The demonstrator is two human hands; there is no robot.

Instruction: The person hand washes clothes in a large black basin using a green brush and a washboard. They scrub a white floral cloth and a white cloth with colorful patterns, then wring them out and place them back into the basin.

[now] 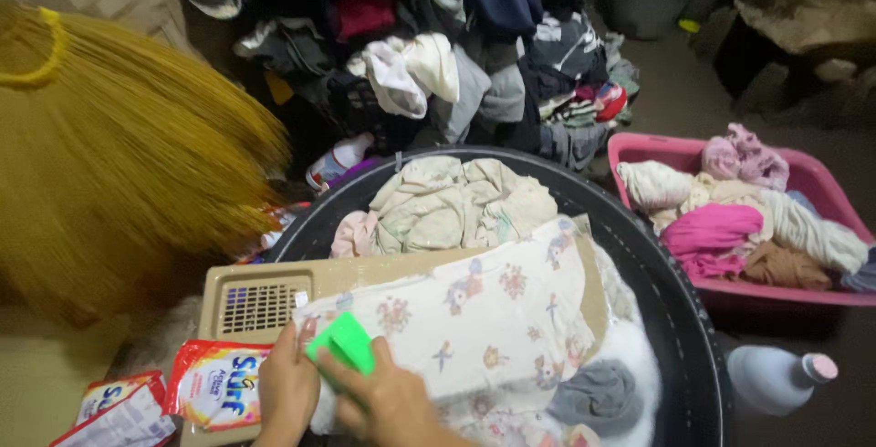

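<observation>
Item one — our right hand (394, 403), fingers closed over a green scrubbing brush (343, 345), bears it down onto a pale printed cloth (474, 310). We judge the closed grip suits pressing the brush flat against the fabric.

Item two: our left hand (286, 390), curled shut on the near edge of the same cloth, seemingly pinning it so that it does not slide under the brush.

Item three: a tan washboard (260, 299) with a grilled vent, laid across the rim of a large black basin (675, 319); the cloth is spread over it, which gives a firm surface above the water.

Item four — in the basin: suds, a grey garment (598, 395) and crumpled cream laundry (456, 201) at the far side.

Item five: red detergent sachets (214, 383), beside the left hand, within easy reach.

Item six: a pink tub (639, 150) of mixed clothes to the right, and before it a grey bottle (776, 376) with a pink cap, probably a laundry liquid, though the view is dim.

Item seven: a yellow broom (119, 155) at left; a heap of dark clothing (456, 55) beyond.
</observation>
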